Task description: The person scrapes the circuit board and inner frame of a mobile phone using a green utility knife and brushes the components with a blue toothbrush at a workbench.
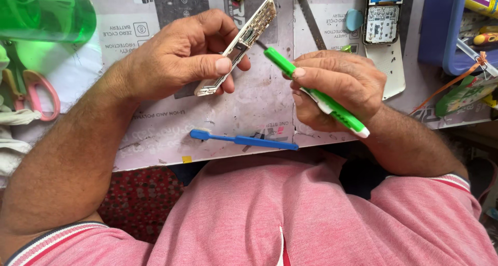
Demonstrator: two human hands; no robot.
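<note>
My left hand (181, 56) grips a slim pale phone frame (239, 43), tilted with its top end pointing up and to the right. My right hand (337, 87) is closed around a green-and-white screwdriver (332, 106). Its metal tip touches the middle of the frame's edge. Both hands hover just above the worn work mat (249, 115).
A blue toothbrush (244, 140) lies on the mat near its front edge. An opened phone with a bare circuit board (383, 22) rests at the back right beside a blue tray (441, 32). A green bottle (44, 11) and pink-handled scissors (39, 92) sit at the left.
</note>
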